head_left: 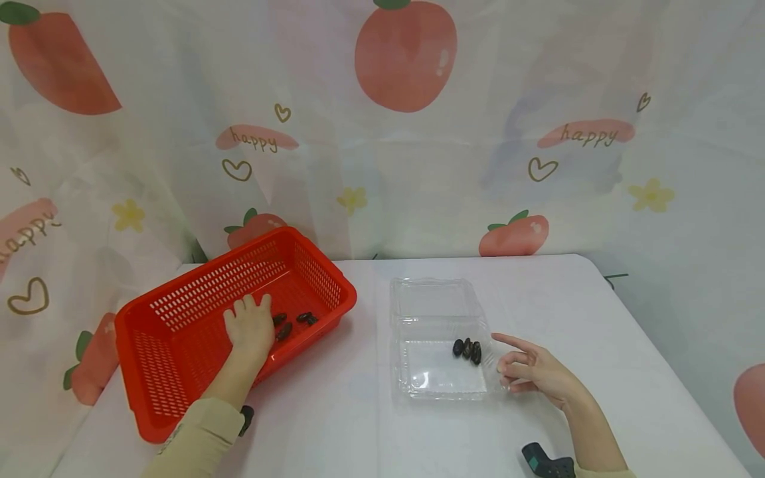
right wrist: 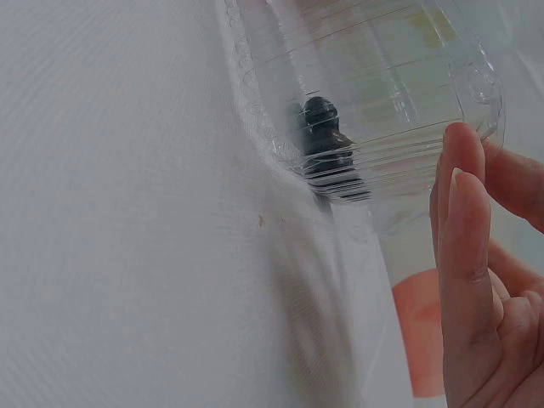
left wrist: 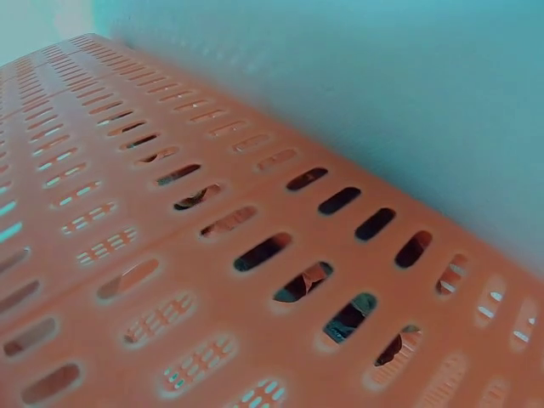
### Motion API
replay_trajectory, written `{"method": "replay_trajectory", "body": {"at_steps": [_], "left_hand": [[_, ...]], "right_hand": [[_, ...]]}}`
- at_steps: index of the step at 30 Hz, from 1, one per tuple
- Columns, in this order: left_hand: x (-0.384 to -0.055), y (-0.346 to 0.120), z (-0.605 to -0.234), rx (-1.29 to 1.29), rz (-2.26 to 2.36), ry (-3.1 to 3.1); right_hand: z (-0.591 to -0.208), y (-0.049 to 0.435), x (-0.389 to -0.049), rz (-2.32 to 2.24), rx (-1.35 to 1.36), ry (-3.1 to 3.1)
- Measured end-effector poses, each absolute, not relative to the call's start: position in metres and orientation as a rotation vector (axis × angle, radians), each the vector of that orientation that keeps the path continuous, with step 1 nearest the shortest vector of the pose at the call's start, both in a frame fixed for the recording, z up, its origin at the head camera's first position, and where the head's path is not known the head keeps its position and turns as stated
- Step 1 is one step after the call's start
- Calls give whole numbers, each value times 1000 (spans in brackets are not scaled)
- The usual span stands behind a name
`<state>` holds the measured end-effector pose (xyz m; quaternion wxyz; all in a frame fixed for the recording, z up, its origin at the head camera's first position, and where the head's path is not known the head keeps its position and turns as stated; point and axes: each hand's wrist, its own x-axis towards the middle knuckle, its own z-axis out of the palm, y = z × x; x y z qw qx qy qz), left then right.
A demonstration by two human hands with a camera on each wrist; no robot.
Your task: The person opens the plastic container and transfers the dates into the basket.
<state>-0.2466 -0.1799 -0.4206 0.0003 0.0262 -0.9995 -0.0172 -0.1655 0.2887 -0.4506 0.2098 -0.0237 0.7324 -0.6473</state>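
Right hand [head_left: 532,368] loosely open beside clear box [head_left: 439,388] (dates [head_left: 467,349] lengthwise away); left hand's [head_left: 251,325] grip unclear.

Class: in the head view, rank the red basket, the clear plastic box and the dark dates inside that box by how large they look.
1. red basket
2. clear plastic box, open, lid included
3. dates, a small cluster

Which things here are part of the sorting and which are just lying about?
In use: red basket, dark dates, clear plastic box, dates in the box, left hand, right hand.
Lying about: white table, fruit-print curtain.
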Motion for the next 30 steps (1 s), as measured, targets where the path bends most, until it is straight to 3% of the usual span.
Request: {"method": "replay_trajectory", "body": {"at_steps": [13,30], "left_hand": [[-243,-158,-414,-44,-108,-2820],[-226,-64,-399,-291,-49,-2726]], "right_hand": [[-451,289,-165,-1779,-33,2064],[-450,289,-164,-1789,-52,2054]]}}
